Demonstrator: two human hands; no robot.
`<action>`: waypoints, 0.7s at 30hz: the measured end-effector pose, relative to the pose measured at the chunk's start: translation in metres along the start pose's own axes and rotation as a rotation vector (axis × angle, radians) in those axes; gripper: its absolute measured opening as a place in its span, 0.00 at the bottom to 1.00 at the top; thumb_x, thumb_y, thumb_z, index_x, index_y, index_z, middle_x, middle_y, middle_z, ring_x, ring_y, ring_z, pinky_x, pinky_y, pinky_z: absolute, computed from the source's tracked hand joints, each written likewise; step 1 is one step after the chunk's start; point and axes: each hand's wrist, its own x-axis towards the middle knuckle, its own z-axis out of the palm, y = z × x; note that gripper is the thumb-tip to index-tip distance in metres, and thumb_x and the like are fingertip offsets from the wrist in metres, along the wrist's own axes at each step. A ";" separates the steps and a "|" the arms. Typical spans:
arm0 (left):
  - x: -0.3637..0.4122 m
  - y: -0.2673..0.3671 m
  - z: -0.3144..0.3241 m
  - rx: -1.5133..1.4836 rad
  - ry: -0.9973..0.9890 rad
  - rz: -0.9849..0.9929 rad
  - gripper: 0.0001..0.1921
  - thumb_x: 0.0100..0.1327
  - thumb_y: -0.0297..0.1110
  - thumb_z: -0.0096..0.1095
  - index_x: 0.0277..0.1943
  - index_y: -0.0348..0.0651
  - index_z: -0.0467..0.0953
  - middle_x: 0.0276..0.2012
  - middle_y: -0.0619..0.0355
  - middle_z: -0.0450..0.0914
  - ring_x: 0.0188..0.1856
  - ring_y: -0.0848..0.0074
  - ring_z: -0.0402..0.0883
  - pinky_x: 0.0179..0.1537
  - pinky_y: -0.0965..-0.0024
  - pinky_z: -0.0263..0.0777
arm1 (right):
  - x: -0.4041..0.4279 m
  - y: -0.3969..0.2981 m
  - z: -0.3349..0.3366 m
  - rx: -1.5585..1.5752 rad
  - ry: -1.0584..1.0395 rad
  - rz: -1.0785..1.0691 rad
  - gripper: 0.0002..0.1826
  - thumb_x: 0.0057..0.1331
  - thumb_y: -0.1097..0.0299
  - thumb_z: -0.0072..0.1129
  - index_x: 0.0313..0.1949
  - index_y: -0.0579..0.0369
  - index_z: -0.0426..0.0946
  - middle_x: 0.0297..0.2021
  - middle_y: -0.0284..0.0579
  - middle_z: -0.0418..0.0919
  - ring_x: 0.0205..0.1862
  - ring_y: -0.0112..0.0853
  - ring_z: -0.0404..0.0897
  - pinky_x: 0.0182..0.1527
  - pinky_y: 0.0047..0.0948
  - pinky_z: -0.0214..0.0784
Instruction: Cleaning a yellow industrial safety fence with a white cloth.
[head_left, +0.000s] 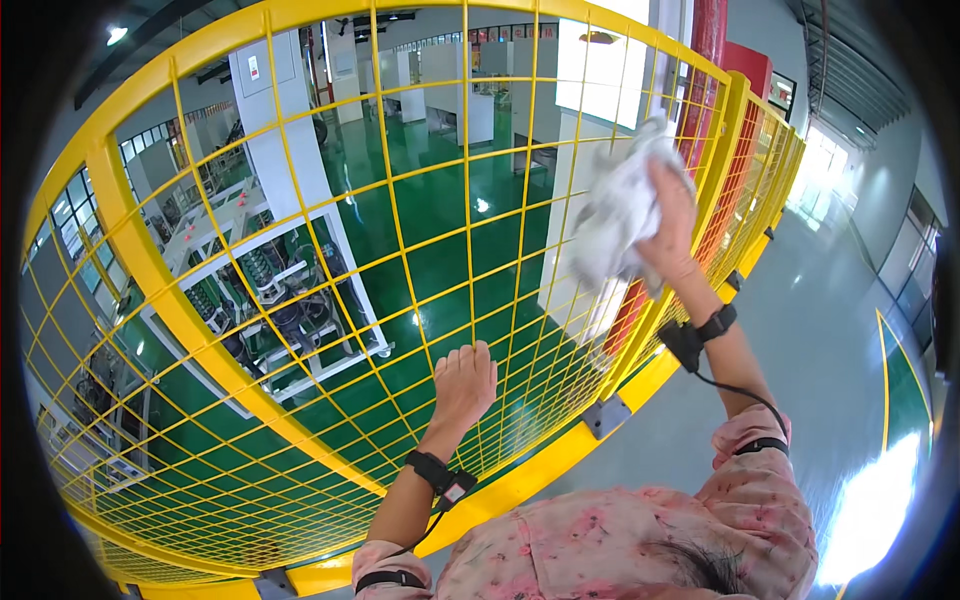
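A yellow wire mesh fence (466, 156) stands right before me. My right hand (670, 221) is raised at the fence's upper right part, holding a crumpled white cloth (619, 202); both look blurred. The cloth covers some of the mesh near the yellow post (720, 180). Lower and further left, my left hand (466, 381) rests on the mesh wires, fingers curled at a vertical wire. Whether its fingertips hook around the wire cannot be told. Each wrist wears a black strap with a small device and cable.
Behind the mesh, a white wheeled frame (367, 307) holds mechanical parts on a green floor. The fence stands on a yellow base rail (525, 469) with grey brackets (604, 415). A red pipe (709, 34) rises behind the post. Grey walkway floor (795, 300) runs along the right.
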 end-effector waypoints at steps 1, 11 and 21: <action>-0.001 0.000 -0.001 0.003 -0.012 -0.011 0.18 0.54 0.38 0.61 0.44 0.38 0.68 0.28 0.55 0.71 0.31 0.64 0.72 0.33 0.61 0.62 | 0.003 0.022 0.008 -0.047 0.080 0.040 0.44 0.39 0.64 0.69 0.60 0.49 0.64 0.47 0.56 0.74 0.48 0.48 0.74 0.51 0.41 0.64; -0.001 0.002 -0.009 0.035 -0.073 -0.024 0.16 0.57 0.38 0.57 0.43 0.38 0.69 0.28 0.56 0.69 0.30 0.67 0.70 0.31 0.63 0.61 | 0.037 0.014 0.042 0.015 -0.170 0.055 0.39 0.41 0.73 0.66 0.57 0.44 0.65 0.49 0.57 0.72 0.48 0.51 0.72 0.51 0.40 0.65; 0.000 0.000 -0.002 0.028 -0.038 -0.040 0.16 0.53 0.38 0.61 0.41 0.40 0.68 0.27 0.54 0.69 0.30 0.63 0.71 0.31 0.61 0.61 | 0.010 -0.006 0.045 0.043 -0.053 0.231 0.36 0.43 0.71 0.65 0.56 0.42 0.68 0.47 0.55 0.73 0.49 0.51 0.72 0.52 0.41 0.65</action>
